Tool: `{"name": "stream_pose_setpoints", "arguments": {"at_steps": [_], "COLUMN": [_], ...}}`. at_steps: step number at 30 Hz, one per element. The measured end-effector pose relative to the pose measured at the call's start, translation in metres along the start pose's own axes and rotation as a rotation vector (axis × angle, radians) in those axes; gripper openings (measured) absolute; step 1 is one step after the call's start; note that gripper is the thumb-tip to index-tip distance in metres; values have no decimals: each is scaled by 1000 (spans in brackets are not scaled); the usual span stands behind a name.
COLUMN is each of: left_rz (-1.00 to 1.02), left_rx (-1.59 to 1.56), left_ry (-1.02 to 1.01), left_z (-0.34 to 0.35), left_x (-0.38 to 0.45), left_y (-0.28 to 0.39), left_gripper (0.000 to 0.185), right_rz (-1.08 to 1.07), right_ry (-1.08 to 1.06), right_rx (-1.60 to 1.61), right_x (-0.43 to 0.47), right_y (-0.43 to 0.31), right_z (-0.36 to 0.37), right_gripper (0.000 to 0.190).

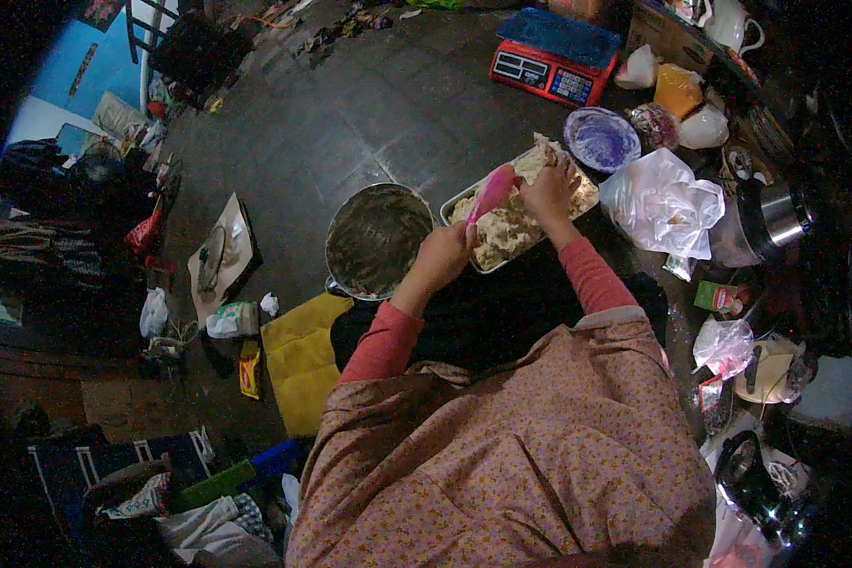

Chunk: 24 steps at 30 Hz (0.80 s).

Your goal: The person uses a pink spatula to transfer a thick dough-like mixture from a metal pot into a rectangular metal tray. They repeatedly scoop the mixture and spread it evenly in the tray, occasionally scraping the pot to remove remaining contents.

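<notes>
My left hand is closed round the handle of a pink spatula, whose broad blade points up and right over a rectangular metal baking tin. Pale, lumpy dough lies in the tin and piles up at its far end. My right hand is over the tin, its thumb side close to the spatula blade and its fingers at the dough; whether it grips anything cannot be told. Left of the tin stands a round metal pot with batter residue on its inner wall and bottom.
A red digital scale stands beyond the tin. On the right are a purple bowl with whitish residue, a clear plastic bag and several packets. A yellow paper sheet lies below the pot on the tiled floor.
</notes>
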<state>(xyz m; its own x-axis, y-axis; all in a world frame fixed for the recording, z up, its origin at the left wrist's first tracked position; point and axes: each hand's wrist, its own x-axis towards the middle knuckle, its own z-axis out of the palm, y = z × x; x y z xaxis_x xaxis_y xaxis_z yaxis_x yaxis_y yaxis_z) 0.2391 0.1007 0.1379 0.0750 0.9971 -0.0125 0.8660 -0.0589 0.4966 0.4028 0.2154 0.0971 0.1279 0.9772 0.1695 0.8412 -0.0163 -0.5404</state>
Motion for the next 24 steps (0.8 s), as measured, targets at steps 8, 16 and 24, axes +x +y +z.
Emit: {"name": "stream_pose_setpoints", "arguments": {"at_steps": [8, 16, 24], "left_rz": [-11, -3, 30], "left_rx": [-32, -63, -306], "left_ry": [-18, 77, 183], "left_z": [7, 14, 15], "left_x": [3, 0, 2], "left_y": [-8, -16, -23], "left_gripper": [40, 36, 35], "right_rz": [16, -144, -247], "right_ry": [-79, -3, -87], "right_rx": [237, 407, 585], "right_x": [-8, 17, 23], "right_y": [-1, 11, 24], "right_z": [2, -4, 46], "right_gripper": [78, 55, 53]}}
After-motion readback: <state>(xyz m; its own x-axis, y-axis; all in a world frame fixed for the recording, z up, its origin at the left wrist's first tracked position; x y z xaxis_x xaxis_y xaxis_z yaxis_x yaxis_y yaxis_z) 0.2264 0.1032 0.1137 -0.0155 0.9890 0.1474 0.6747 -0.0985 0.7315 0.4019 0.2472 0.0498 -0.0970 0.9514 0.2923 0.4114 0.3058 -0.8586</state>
